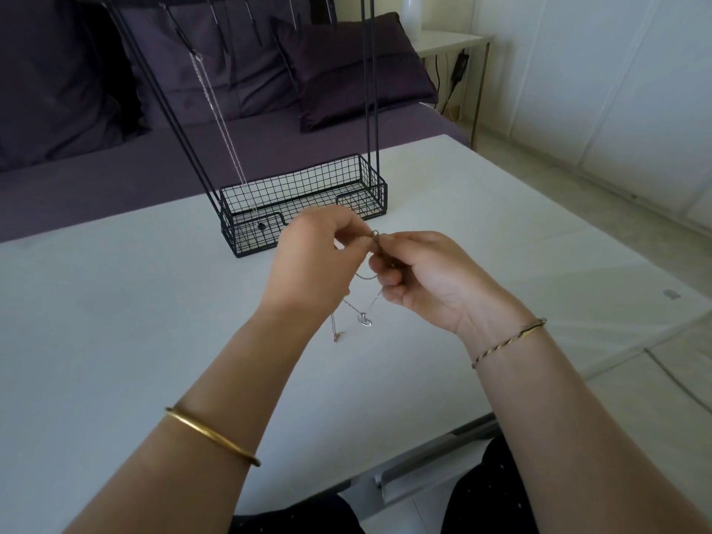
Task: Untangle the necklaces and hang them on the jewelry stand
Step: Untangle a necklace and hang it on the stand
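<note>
Our left hand (pixel 312 256) and right hand (pixel 424 279), fingers (pixel 387 281) curled, pinch the tangled necklaces (pixel 362 319) mid-frame so the chains dangle, probably easing a knot.

Text: none readable | labels, brands, numbers, signs: none legible | bench (pixel 154 302): one small grey mark (pixel 671 294) near its right edge, too small and blurred to read

Reaching forward with both bare forearms, wrists converging. Pinching a necklace chain (pixel 366 277) with the left hand (pixel 312 256), knuckles up, wrist bent down. Gripping the same chain with the right hand (pixel 427 279), palm turned leftward, fingers curled.
</note>
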`<move>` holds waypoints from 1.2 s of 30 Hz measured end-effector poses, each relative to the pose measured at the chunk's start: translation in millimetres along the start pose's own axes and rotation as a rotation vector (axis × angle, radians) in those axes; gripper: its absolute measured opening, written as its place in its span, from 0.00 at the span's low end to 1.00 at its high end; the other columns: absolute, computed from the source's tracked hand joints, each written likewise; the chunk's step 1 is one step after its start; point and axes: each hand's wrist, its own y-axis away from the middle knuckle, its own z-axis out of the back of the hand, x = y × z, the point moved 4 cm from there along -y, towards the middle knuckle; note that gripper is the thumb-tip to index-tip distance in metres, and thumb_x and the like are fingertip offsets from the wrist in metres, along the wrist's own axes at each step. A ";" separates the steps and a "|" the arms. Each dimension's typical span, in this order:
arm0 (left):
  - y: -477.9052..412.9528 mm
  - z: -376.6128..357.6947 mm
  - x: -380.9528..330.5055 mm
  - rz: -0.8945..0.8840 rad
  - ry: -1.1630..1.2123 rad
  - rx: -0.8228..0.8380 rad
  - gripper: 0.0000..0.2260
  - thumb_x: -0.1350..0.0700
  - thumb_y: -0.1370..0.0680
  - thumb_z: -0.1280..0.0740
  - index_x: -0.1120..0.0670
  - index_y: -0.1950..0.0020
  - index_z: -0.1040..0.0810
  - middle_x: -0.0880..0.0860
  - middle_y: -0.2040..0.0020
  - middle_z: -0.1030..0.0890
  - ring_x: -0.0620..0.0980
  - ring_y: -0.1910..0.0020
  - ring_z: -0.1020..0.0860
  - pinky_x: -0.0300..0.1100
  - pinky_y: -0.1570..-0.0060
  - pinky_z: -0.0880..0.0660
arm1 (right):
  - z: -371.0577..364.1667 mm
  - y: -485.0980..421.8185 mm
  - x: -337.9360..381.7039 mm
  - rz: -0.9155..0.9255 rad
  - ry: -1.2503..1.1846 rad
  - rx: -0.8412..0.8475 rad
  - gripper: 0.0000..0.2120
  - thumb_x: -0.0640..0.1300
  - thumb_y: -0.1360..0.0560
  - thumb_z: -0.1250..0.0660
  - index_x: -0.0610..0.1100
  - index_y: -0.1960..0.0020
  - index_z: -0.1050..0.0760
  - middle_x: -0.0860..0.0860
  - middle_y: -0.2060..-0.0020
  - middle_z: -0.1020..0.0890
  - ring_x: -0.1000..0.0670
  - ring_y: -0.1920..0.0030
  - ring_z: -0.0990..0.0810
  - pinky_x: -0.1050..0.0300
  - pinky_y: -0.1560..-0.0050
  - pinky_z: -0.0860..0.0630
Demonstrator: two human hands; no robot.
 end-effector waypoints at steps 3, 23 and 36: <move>-0.8 3.5 4.8 0.097 0.126 -0.035 0.05 0.59 0.24 0.34 0.53 0.59 0.22 0.45 0.63 0.22 0.41 0.71 0.29 0.38 0.69 0.30 | 1.0 -0.3 1.2 0.007 -0.004 0.016 0.10 0.42 0.19 0.41 0.39 0.55 0.25 0.47 0.70 0.27 0.55 0.76 0.37 0.65 0.75 0.40; -0.7 5.8 21.5 0.401 0.375 -0.094 0.05 0.61 0.20 0.45 0.56 0.54 0.32 0.54 0.60 0.18 0.43 0.79 0.30 0.35 0.80 0.34 | 19.9 -1.4 6.4 0.160 0.517 -0.175 0.03 0.40 0.29 0.29 0.44 0.62 0.19 0.57 0.78 0.27 0.57 0.75 0.32 0.64 0.67 0.34; 1.5 -4.2 22.9 0.497 0.485 0.163 0.02 0.61 0.25 0.31 0.60 0.54 0.20 0.52 0.63 0.22 0.45 0.68 0.29 0.34 0.74 0.33 | 18.1 0.2 14.1 0.142 -0.056 -0.209 0.09 0.34 0.23 0.39 0.39 0.62 0.27 0.47 0.72 0.26 0.55 0.79 0.39 0.65 0.79 0.37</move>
